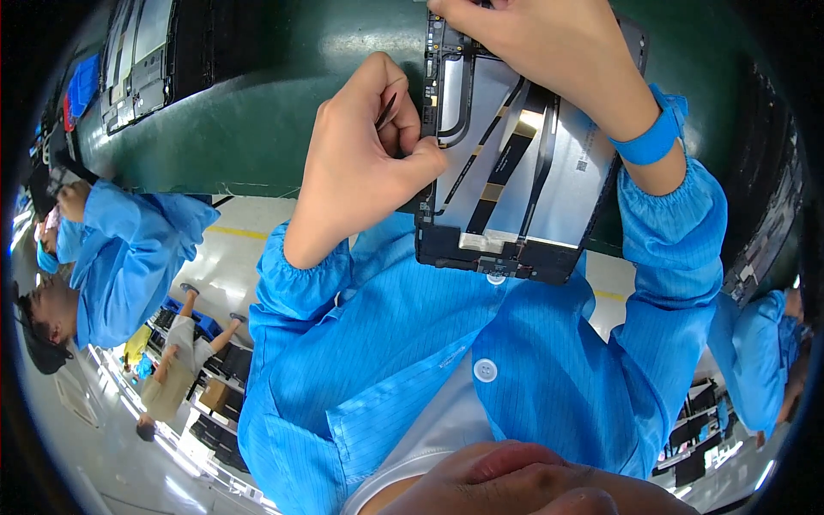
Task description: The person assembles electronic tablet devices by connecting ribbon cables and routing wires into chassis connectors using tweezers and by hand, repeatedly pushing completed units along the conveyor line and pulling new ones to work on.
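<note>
Blue smock point(446, 343), opened tablet point(515, 163) lengthwise away.

My opened tablet chassis point(515, 172) lies flat on the green bench, black flex ribbons crossing its silver plate; thin tweezers point(386, 112), I think, touch its edge.

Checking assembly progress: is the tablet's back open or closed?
Open: the tablet shows bare metal plate, flat ribbon cables and circuit boards, no cover. Left hand holds tweezers.

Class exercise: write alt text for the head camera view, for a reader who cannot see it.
Two bare hands work on an opened tablet chassis with exposed flat cables: the left hand pinches dark tweezers at its edge, the right hand grips its far end above a green mat.
</note>
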### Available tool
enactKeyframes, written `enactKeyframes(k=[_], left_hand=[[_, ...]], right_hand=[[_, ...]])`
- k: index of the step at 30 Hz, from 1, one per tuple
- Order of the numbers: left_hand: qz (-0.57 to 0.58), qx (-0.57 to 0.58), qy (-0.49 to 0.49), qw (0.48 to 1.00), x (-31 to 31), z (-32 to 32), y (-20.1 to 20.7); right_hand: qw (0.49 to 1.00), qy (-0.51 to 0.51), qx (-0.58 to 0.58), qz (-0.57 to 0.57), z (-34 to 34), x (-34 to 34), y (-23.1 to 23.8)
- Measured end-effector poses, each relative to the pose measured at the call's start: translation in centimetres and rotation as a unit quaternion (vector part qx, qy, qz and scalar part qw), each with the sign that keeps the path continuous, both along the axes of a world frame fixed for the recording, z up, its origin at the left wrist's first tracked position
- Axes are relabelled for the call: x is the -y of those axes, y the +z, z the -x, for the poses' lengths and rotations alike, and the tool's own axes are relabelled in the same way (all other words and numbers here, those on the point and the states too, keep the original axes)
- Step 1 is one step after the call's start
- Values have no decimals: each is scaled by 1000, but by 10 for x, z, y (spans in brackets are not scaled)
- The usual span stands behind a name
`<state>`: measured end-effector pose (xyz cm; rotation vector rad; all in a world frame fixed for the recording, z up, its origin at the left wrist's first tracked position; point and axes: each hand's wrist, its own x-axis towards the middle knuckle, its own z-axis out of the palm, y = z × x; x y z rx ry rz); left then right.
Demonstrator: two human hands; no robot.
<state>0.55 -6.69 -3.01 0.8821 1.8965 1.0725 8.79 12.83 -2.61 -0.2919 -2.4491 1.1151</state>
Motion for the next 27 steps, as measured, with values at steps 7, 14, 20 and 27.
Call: enactKeyframes(k=[7,14,20,27], left_hand=[[-15,-15,-18,1000,-3,1,-2],[-26,0,7,1000,-3,0,0],[-25,-31,15,999,-7,-1,0],[-28,-161,-4,987,-16,-1,4]], right_hand=[[1000,-3,3,-10,1,0,-1],[1000,-4,-2,-12,1,0,-2],[1000,-6,-5,-7,0,0,-3],[1000,3,-5,10,0,0,-1]])
